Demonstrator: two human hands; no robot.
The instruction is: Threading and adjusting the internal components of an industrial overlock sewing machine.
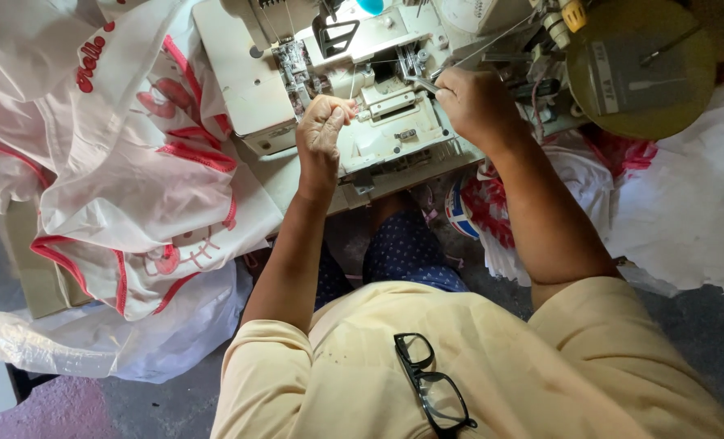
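The left hand (323, 130) hovers over the front of the cream sewing machine (378, 97), its grip pressed together, fingertips pinched as if on a fine thread too thin to make out. The right hand (476, 102) holds slim metal tweezers (423, 81) in a closed grip, their tip aimed into the machine's threading parts. White fabric with red trim (134, 162) lies heaped to the left of the machine. Black glasses (431, 386) hang on the yellow shirt (541, 366).
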